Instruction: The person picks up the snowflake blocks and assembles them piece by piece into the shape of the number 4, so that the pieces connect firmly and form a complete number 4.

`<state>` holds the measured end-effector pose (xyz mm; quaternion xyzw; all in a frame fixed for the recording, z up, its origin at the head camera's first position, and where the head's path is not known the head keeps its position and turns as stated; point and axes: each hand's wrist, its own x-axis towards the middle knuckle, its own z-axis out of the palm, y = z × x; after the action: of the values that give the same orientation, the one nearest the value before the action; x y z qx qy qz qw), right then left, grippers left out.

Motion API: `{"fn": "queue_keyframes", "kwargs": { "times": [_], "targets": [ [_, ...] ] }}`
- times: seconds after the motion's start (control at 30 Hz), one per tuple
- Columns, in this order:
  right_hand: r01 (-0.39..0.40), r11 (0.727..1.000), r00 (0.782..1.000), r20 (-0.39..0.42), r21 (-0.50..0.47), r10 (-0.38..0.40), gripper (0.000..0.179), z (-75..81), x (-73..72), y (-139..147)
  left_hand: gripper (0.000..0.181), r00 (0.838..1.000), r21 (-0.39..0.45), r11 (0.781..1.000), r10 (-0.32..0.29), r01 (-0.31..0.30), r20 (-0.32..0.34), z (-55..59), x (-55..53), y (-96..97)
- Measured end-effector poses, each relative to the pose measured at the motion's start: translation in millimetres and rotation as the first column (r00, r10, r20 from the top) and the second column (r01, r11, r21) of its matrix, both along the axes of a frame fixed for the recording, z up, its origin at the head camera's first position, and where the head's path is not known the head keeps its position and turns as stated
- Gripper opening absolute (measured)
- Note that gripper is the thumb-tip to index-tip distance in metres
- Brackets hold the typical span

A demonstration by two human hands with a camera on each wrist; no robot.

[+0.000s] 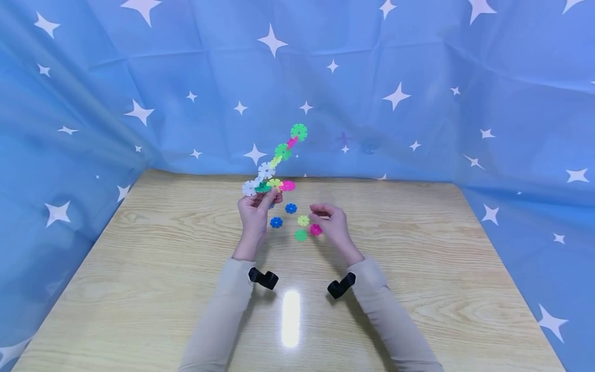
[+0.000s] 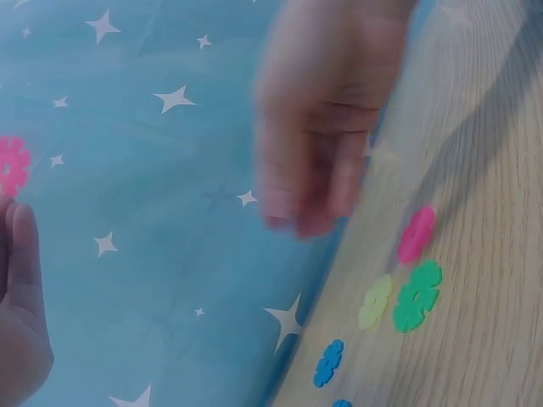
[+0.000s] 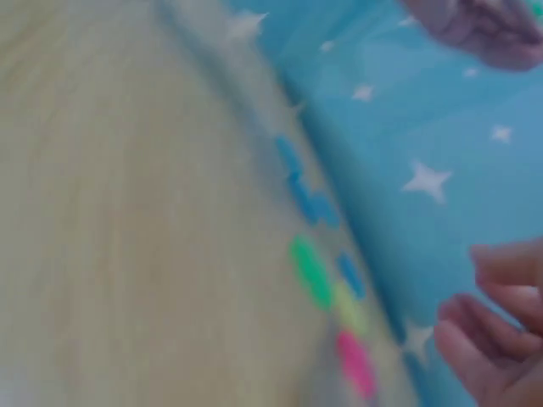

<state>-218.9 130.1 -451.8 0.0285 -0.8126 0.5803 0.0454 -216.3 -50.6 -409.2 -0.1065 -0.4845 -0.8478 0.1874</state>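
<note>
My left hand [image 1: 254, 219] pinches a chain of interlocking snowflake discs near its yellow disc [image 1: 275, 184] and dark green disc [image 1: 263, 187], above the table. The chain climbs through white discs [image 1: 267, 170] to a bright green disc [image 1: 299, 132] at its top; a pink disc [image 1: 287, 185] juts out to the right. My right hand [image 1: 335, 227] hovers with loosely bent fingers and nothing visible in them. In the head view, a loose pink disc [image 1: 316, 230] appears beside it. In the left wrist view, the right hand [image 2: 327, 127] is blurred.
Loose discs lie on the wood-grain table [image 1: 418, 258]: a yellow one [image 1: 303, 220], a green one [image 1: 300, 235] and several blue ones [image 1: 276, 222]. A blue star-patterned curtain [image 1: 362, 62] hangs behind the table. Each wrist carries a black camera mount [image 1: 263, 278].
</note>
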Motion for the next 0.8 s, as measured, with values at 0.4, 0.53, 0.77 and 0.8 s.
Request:
{"fn": "queue_keyframes", "kwargs": {
  "times": [0.4,0.53,0.77,0.8],
  "targets": [
    [-0.102,0.894,0.994,0.074,0.435,0.077,0.021,-22.4,-1.6,12,0.03,1.0,-0.003,1.0,-0.009,0.009,-0.015,1.0,-1.1,-1.6],
    [-0.128,0.836,0.991,0.094,0.534,0.092,0.015,-15.9,-4.8,14,0.03,1.0,-0.01,1.0,-0.005,0.005,-0.015,1.0,-1.1,-2.2],
    [-0.186,0.779,0.982,0.146,0.599,0.122,0.02,-6.8,-6.9,16,0.029,1.0,-0.018,1.0,0.002,-0.002,-0.015,-0.1,-1.6,-3.0],
    [-0.188,0.788,0.981,0.157,0.586,0.117,0.021,-6.4,-6.6,17,0.03,1.0,-0.019,1.0,0.002,-0.002,-0.016,-0.3,-1.5,-3.0]
  ]
}}
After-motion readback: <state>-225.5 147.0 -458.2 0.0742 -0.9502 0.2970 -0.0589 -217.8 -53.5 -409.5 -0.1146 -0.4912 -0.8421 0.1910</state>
